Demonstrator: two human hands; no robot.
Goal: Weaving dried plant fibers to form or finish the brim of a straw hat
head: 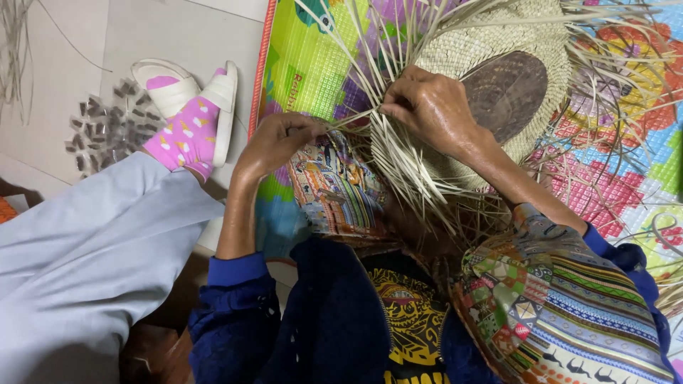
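- The woven straw hat [498, 50], the landmark here, lies on a bright patterned play mat [299, 64] with a dark round mould [506, 91] showing at its crown.
- Crown and much of the brim look closely plaited; that part seems finished.
- Around the hat's edge many loose straw strands [405, 171] stick out unwoven, so by my judgement the rim remains to be plaited and trimmed.
- The right hand [430, 107] rests on the hat's near-left edge, fingers pinched together on a few strands.
- The left hand [277, 142], left of the hat, is closed on the ends of strands leading to that edge.
- Further left of the hat, off the mat, another person's pink-socked foot in a white sandal [186, 114] rests on the floor.
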